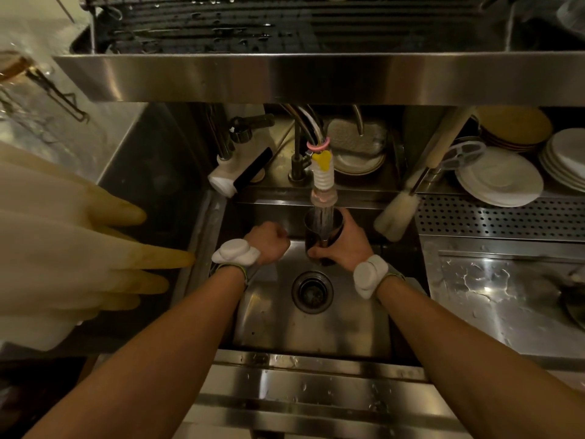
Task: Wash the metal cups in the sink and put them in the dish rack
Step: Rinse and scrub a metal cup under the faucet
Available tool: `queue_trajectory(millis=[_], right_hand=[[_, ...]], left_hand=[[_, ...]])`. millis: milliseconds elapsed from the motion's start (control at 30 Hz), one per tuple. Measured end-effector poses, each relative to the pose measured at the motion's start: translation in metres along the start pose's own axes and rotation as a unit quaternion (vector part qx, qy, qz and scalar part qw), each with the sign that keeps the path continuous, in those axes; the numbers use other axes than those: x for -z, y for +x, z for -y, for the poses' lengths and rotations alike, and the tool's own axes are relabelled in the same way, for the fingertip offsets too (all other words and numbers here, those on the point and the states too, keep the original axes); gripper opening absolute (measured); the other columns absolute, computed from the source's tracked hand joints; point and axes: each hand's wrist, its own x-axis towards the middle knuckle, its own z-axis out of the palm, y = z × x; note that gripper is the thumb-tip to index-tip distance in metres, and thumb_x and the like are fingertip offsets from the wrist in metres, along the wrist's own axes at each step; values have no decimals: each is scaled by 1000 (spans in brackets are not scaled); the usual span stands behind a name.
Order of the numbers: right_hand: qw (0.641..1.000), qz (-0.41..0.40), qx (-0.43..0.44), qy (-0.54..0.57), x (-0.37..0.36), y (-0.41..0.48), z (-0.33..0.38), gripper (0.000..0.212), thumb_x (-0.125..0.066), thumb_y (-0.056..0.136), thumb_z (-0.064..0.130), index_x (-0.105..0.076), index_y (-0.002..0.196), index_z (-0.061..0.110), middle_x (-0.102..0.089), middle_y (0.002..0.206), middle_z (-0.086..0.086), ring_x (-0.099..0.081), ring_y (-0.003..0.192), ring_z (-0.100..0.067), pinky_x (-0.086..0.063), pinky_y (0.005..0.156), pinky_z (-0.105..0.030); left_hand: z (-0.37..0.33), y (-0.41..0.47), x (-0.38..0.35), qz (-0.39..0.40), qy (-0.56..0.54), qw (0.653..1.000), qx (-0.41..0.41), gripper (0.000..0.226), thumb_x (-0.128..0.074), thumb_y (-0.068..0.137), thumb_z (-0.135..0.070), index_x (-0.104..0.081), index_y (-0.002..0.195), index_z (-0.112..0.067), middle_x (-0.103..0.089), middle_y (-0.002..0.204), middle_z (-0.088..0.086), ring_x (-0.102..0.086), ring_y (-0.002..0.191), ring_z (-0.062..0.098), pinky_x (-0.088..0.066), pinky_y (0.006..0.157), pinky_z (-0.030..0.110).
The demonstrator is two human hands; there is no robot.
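My right hand (348,245) grips a dark metal cup (323,236) and holds it upright over the steel sink (275,315). Water runs from the faucet nozzle (323,182) straight into the cup's mouth. My left hand (270,245) hovers over the sink just left of the cup, its fingers curled into a fist with nothing visible in it. The dish rack (253,26), dark and wet, sits on the steel shelf above the sink. No other cups show in the basin.
A drain (312,291) lies in the sink floor below the cup. A bottle brush (399,213) leans at the sink's right. Stacked white plates (500,179) sit on the perforated counter at right. Pale rubber gloves (79,248) hang at left. The shelf edge (316,77) overhangs the faucet.
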Motion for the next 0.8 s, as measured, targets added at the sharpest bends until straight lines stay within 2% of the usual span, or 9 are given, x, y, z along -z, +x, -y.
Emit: queue_trajectory(millis=[100,267,400,567,700,800], right_hand=[[1000,28,5,-8,-3,0,-1,88,-91,53,14,-45,129,16,-61,122,-1,-56,112,-15,-40,93,-22],[1000,-1,-11,-20,5,6,-3,86,-90,54,12,-45,128,15,-61,123,-3,-55,114,-17,-39,94,-22],[999,35,-12,-36,-3,7,-5,88,-91,51,15,-47,127,17,-62,121,-1,-57,114,-18,-42,92,-25],[997,21,-24,-68,11,7,-9,89,-88,56,12,-42,132,14,-59,126,-6,-55,118,-22,-41,95,-26],[993,60,-23,-99,15,5,3,91,-88,56,12,-40,134,15,-59,126,-4,-54,117,-20,-40,93,-24],[987,70,-31,-140,30,4,6,93,-87,56,12,-39,135,15,-59,126,-6,-55,118,-23,-43,95,-29]], left_hand=[[0,2,1,0,-1,1000,2,33,-56,87,-24,-66,118,-19,-63,126,10,-57,118,31,-46,98,33],[4,2,-1,-1,-2,1000,3,34,-56,86,-25,-65,119,-22,-63,126,11,-59,116,31,-48,98,33],[7,4,0,9,-4,1000,4,33,-56,86,-24,-65,118,-21,-65,122,13,-63,107,33,-53,91,35],[8,5,-3,6,-1,1000,3,35,-56,87,-24,-64,121,-21,-61,129,10,-57,119,29,-45,97,30],[2,3,2,14,9,1000,-5,32,-53,88,-24,-67,115,-15,-64,123,14,-59,114,34,-49,95,34],[-6,0,7,8,18,1000,-24,30,-53,88,-25,-68,112,-14,-64,123,14,-58,115,34,-49,95,34]])
